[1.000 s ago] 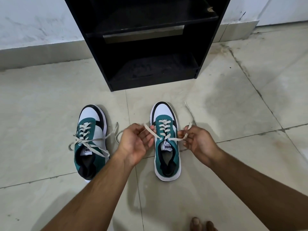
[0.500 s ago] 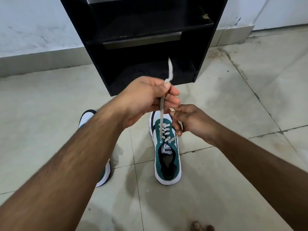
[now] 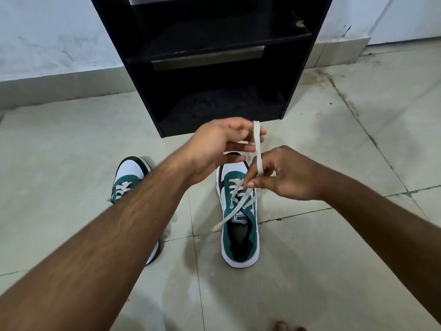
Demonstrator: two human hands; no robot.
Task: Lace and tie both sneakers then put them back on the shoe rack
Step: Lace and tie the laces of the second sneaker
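Note:
Two green, white and black sneakers stand on the tiled floor, toes toward the black shoe rack (image 3: 298,75). The right sneaker (image 3: 239,235) is in the middle, and its cream lace (image 3: 257,149) is lifted above the toe. My left hand (image 3: 222,144) pinches the upper part of that lace. Just to its right, my right hand (image 3: 286,175) grips a lower part of the same lace, close over the shoe. One loose lace end trails across the tongue to the left. My left forearm covers much of the left sneaker (image 3: 130,180).
The rack stands against a white wall, with its two dark shelves open to me. Pale floor tiles with dark grout lines spread on every side. My toes (image 3: 286,327) show at the bottom edge.
My left hand has dropped lower and nearer the right hand. The lace, pulled straight up before, now bends between the two hands. The camera has tilted slightly.

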